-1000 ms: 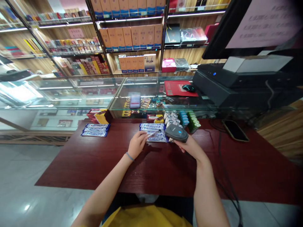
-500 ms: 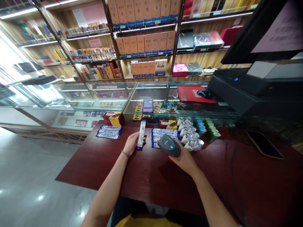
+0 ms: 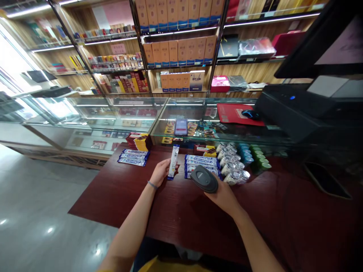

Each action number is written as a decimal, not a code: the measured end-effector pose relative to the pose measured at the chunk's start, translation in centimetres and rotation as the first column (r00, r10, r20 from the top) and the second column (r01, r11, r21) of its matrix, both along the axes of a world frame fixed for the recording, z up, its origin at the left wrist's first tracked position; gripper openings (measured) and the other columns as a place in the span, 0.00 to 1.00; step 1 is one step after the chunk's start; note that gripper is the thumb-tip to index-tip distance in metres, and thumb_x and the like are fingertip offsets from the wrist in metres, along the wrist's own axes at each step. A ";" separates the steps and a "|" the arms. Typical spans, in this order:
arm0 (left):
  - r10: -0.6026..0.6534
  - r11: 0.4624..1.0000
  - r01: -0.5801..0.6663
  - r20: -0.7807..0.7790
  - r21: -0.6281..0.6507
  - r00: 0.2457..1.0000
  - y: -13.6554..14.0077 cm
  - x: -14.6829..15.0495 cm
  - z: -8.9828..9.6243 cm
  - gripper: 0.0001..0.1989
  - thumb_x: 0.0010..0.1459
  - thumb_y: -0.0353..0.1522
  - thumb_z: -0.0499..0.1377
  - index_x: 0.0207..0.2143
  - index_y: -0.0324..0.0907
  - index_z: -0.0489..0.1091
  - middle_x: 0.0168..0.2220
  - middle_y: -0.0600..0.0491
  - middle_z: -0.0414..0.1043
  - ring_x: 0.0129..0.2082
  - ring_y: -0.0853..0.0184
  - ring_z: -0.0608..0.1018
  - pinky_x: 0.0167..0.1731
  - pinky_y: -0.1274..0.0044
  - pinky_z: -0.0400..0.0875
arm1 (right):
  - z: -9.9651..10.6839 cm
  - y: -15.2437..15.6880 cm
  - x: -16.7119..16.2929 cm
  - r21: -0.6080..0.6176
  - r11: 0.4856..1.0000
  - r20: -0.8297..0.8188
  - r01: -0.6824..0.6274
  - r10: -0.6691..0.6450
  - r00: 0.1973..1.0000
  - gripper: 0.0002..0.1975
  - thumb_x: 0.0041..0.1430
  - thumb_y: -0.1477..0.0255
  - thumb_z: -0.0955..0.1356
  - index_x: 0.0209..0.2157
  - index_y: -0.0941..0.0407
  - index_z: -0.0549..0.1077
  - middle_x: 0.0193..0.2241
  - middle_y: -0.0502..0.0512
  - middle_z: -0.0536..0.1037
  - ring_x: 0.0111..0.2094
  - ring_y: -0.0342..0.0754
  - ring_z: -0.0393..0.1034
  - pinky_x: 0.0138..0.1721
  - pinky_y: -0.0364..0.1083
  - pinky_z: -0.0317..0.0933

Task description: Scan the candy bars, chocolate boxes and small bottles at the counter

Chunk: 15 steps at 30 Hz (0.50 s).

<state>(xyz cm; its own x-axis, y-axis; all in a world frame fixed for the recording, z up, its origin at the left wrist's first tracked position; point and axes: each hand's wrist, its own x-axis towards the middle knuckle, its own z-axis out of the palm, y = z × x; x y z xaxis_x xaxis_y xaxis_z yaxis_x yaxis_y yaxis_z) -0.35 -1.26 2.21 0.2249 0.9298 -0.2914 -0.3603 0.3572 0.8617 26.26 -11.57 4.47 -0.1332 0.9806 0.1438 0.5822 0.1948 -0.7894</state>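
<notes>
My left hand [image 3: 161, 172] grips a slim blue-and-white snack packet [image 3: 174, 161] by its side, holding it nearly upright over the brown table [image 3: 119, 196]. In my right hand [image 3: 222, 194] is a black barcode scanner [image 3: 204, 178], its head turned towards the packet but apart from it. Behind the scanner lies a row of similar blue-and-white packets [image 3: 202, 160], partly hidden by it. More such packets [image 3: 133, 157] lie to the left. Beyond them stands a stack of red-and-yellow chocolate packs [image 3: 138, 141].
Silver cans [image 3: 230, 160], blue cans [image 3: 245, 153] and green cans [image 3: 260, 158] stand right of the packets. A dark phone [image 3: 327, 180] lies at far right. Past the table is a glass counter [image 3: 133, 113] with a small screen [image 3: 180, 127], a red mat [image 3: 235, 114] and a mouse [image 3: 250, 113].
The blue light on top of the scanner has gone out. The whole view has shifted slightly, while both hands keep hold of the packet and the scanner.
</notes>
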 end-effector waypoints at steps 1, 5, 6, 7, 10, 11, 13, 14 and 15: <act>0.007 1.000 -0.007 0.004 -0.006 1.000 0.0 -0.1 -0.1 0.20 0.57 0.40 0.67 0.46 0.34 0.75 0.41 0.40 0.81 0.36 0.61 0.83 0.36 0.73 0.79 | 0.0 0.0 0.0 0.003 1.000 0.000 0.002 -0.002 1.000 0.21 0.53 0.69 0.69 0.50 0.52 0.67 0.41 0.57 0.82 0.44 0.58 0.78 0.43 0.50 0.68; 0.012 1.000 -0.013 0.033 0.019 0.999 0.3 -0.5 -0.2 0.21 0.55 0.35 0.68 0.50 0.36 0.74 0.44 0.41 0.80 0.40 0.62 0.83 0.39 0.73 0.79 | 0.0 0.1 0.0 0.002 1.000 0.002 -0.002 0.002 1.000 0.23 0.53 0.69 0.69 0.52 0.52 0.66 0.43 0.57 0.82 0.45 0.58 0.78 0.44 0.51 0.68; 0.019 0.999 -0.020 0.035 0.036 0.999 0.4 -0.6 -0.2 0.22 0.55 0.35 0.68 0.51 0.36 0.74 0.44 0.41 0.80 0.39 0.62 0.82 0.39 0.74 0.78 | 0.0 0.1 -0.1 0.001 1.000 0.000 -0.004 0.004 1.000 0.23 0.53 0.69 0.69 0.52 0.52 0.66 0.43 0.58 0.82 0.46 0.58 0.78 0.45 0.51 0.68; 0.026 0.998 -0.028 0.031 0.057 0.999 0.5 -0.7 -0.2 0.24 0.54 0.35 0.69 0.52 0.36 0.73 0.44 0.42 0.80 0.39 0.63 0.82 0.39 0.74 0.78 | 0.1 0.2 -0.1 0.000 1.000 -0.005 -0.003 0.003 1.000 0.23 0.54 0.69 0.69 0.52 0.52 0.66 0.43 0.58 0.82 0.46 0.58 0.78 0.45 0.52 0.68; 0.079 0.990 -0.075 -0.023 0.122 0.997 0.9 -1.4 0.0 0.27 0.52 0.36 0.70 0.54 0.38 0.73 0.43 0.44 0.80 0.39 0.63 0.82 0.39 0.73 0.77 | 0.1 0.4 -0.4 0.013 1.000 -0.031 0.001 -0.001 1.000 0.22 0.56 0.67 0.69 0.53 0.51 0.66 0.44 0.57 0.81 0.46 0.57 0.78 0.46 0.51 0.68; 0.110 0.982 -0.100 -0.058 0.157 0.992 1.1 -1.7 0.1 0.28 0.51 0.36 0.70 0.54 0.38 0.73 0.44 0.44 0.80 0.40 0.63 0.82 0.40 0.73 0.77 | 0.0 0.4 -0.5 0.020 1.000 -0.042 0.003 -0.002 0.999 0.22 0.56 0.66 0.69 0.53 0.51 0.67 0.45 0.57 0.81 0.46 0.57 0.78 0.45 0.51 0.69; 0.194 0.952 -0.148 -0.153 0.268 0.969 1.6 -2.7 0.3 0.26 0.51 0.35 0.69 0.53 0.39 0.74 0.47 0.45 0.79 0.44 0.62 0.81 0.45 0.71 0.75 | -0.1 0.6 -0.6 0.025 1.000 -0.055 0.003 -0.002 0.998 0.22 0.56 0.66 0.69 0.52 0.51 0.67 0.45 0.57 0.81 0.46 0.57 0.78 0.45 0.51 0.69; 0.238 0.930 -0.162 -0.206 0.330 0.949 1.8 -3.3 0.3 0.25 0.51 0.34 0.69 0.52 0.40 0.75 0.47 0.45 0.79 0.47 0.61 0.80 0.49 0.71 0.74 | -0.1 0.7 -0.7 0.024 1.000 -0.059 0.002 -0.001 0.998 0.22 0.56 0.66 0.69 0.52 0.51 0.67 0.45 0.57 0.81 0.47 0.57 0.78 0.45 0.51 0.69; 0.273 0.909 -0.162 -0.258 0.384 0.927 1.9 -4.1 0.3 0.23 0.51 0.34 0.68 0.51 0.40 0.76 0.48 0.45 0.79 0.48 0.61 0.80 0.51 0.70 0.72 | -0.2 0.8 -0.9 0.024 1.000 -0.060 0.001 0.001 0.998 0.22 0.55 0.66 0.69 0.52 0.52 0.68 0.45 0.58 0.81 0.47 0.58 0.78 0.46 0.51 0.69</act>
<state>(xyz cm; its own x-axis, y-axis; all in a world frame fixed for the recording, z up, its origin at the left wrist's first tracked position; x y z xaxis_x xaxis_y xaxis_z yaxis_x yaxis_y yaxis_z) -4.46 0.68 2.50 -0.0407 0.9984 0.0405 -0.0994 -0.0443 0.9941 25.40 -10.79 4.29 -0.1237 0.9768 0.1750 0.5341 0.2142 -0.8178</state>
